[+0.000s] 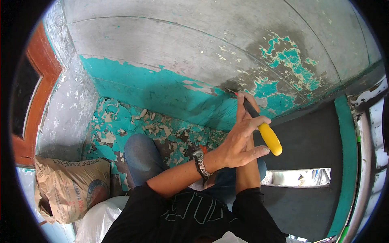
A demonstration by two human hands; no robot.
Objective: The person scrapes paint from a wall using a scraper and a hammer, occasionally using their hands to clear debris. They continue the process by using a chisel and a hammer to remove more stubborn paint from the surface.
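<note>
A grey wall (170, 44) with peeling turquoise paint fills the far side. Both hands meet at a yellow-handled scraper (265, 133): the left hand (239, 143) wraps over the right hand (245, 106), both clenched on it. Its long axis runs near-right to far-left, blade tip touching the wall.

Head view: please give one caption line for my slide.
Both hands press a yellow-handled scraper against a wall of peeling teal paint.

A grey wall (170, 44) carries patches of peeling turquoise paint, and loose paint flakes (133, 129) litter the floor below it. 1 brown paper cement sack (71, 188) leans at left, beneath an orange-brown wooden frame (38, 81).
</note>
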